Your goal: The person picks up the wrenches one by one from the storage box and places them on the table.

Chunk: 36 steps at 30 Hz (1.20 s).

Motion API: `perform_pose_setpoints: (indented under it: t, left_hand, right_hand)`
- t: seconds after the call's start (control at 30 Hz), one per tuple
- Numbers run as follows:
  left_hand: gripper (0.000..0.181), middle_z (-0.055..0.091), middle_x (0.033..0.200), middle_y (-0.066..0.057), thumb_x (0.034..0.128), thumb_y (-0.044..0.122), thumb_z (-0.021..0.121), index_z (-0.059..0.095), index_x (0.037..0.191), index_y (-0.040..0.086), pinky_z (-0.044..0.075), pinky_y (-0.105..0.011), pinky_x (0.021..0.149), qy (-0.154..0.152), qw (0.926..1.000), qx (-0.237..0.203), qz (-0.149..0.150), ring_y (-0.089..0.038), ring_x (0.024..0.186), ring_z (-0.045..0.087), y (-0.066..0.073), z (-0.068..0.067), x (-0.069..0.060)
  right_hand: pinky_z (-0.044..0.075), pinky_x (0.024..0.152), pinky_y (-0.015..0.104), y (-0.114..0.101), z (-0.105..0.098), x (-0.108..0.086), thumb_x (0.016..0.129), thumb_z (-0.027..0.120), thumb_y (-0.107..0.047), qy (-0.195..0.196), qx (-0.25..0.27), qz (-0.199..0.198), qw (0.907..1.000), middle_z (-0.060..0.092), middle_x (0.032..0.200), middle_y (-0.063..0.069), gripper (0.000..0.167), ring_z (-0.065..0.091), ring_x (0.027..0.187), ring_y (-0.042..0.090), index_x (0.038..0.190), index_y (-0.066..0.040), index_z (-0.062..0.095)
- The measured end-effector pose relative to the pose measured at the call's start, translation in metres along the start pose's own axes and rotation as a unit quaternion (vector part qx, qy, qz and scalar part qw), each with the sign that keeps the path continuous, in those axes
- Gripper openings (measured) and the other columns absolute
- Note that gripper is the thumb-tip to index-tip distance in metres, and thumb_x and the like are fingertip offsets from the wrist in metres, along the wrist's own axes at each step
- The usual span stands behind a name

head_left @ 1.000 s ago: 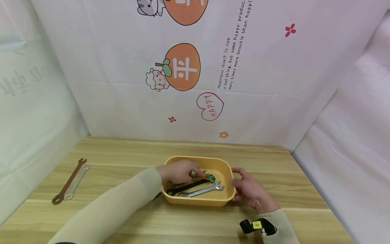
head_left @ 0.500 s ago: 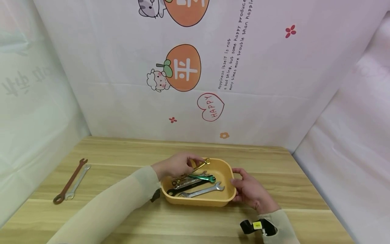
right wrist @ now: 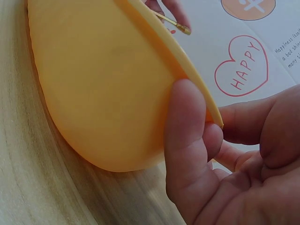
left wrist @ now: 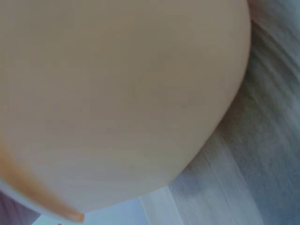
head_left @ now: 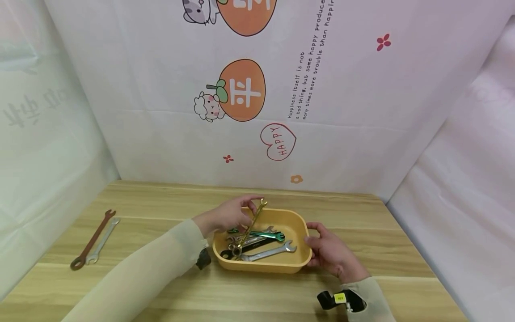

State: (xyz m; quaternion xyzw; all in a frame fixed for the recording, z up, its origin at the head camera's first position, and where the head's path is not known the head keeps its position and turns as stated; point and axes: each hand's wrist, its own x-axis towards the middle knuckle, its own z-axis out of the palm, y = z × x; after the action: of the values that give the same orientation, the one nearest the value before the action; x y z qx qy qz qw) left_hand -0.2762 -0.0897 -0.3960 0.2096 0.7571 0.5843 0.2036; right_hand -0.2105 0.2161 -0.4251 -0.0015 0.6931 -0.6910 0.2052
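Note:
In the head view my left hand (head_left: 229,215) pinches a gold wrench (head_left: 250,227), tilted with its upper end above the back rim of a yellow plastic bin (head_left: 295,223). The wrench's lower end is over other wrenches inside the bin. Among these are a green wrench (head_left: 270,234), a silver wrench (head_left: 270,254) and a black wrench (head_left: 259,245), partly overlapping. My right hand (head_left: 331,252) grips the bin's right end, thumb and fingers on either side of the rim in the right wrist view. A pale, close surface fills most of the left wrist view.
A reddish-brown wrench (head_left: 93,239) and a smaller silver wrench (head_left: 103,240) lie side by side at the left of the wooden table (head_left: 169,203). A printed white cloth (head_left: 342,147) hangs behind the table, with further white cloth at both sides.
My left hand has come up from inside the bin with the gold wrench, which now stands more steeply and further left. My right hand keeps its hold on the bin.

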Motion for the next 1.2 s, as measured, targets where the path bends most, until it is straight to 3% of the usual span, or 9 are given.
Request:
perform_pose_setpoints:
  t: [0.23,0.4,0.6,1.0,1.2]
  left_hand:
    - [0.084,0.05,0.113,-0.016,0.0774,-0.017,0.06,0.039,0.152,0.017,0.056,-0.034,0.055,0.036,0.9957,-0.085,-0.007,-0.024,0.079,0.058,0.005,-0.008,-0.007]
    - [0.083,0.05,0.112,-0.016,0.078,-0.018,0.06,0.039,0.151,0.016,0.056,-0.033,0.054,0.064,0.991,-0.118,0.0,-0.023,0.077,0.056,0.008,-0.014,-0.014]
    - [0.084,0.049,0.113,-0.016,0.0777,-0.019,0.059,0.037,0.151,0.015,0.055,-0.03,0.053,0.097,0.986,-0.135,-0.004,-0.022,0.072,0.056,0.008,-0.024,-0.023]
    - [0.086,0.044,0.122,-0.023,0.0748,-0.019,0.057,0.031,0.151,0.012,0.057,-0.033,0.057,0.17,0.975,-0.138,-0.037,-0.024,0.078,0.056,0.002,-0.056,-0.056]
    - [0.086,0.042,0.123,-0.023,0.0776,-0.019,0.056,0.027,0.154,0.009,0.056,-0.032,0.06,0.182,0.9738,-0.123,-0.057,-0.025,0.082,0.055,-0.008,-0.073,-0.076]
  right_hand:
    - [0.056,0.056,0.034,0.0,0.0,0.0,0.103,0.047,-0.006,-0.002,0.003,-0.002,1.0,0.062,0.084,0.018,0.051,0.064,0.062,0.022,0.149,-0.008,0.024]
    - [0.056,0.055,0.035,-0.001,0.001,0.0,0.103,0.046,-0.006,0.002,0.0,-0.002,1.0,0.062,0.086,0.02,0.051,0.064,0.063,0.023,0.149,-0.008,0.024]
    - [0.055,0.055,0.034,-0.001,0.001,-0.001,0.103,0.046,-0.006,0.005,-0.002,-0.001,1.0,0.062,0.086,0.02,0.051,0.063,0.062,0.022,0.149,-0.008,0.024]
    - [0.055,0.055,0.033,-0.003,0.0,-0.002,0.103,0.047,-0.008,-0.005,0.002,-0.005,1.0,0.062,0.085,0.019,0.054,0.063,0.063,0.021,0.151,-0.007,0.021]
    - [0.055,0.056,0.034,-0.001,0.001,-0.001,0.103,0.048,-0.008,0.004,-0.002,0.003,1.0,0.062,0.085,0.019,0.053,0.063,0.064,0.021,0.151,-0.009,0.023]
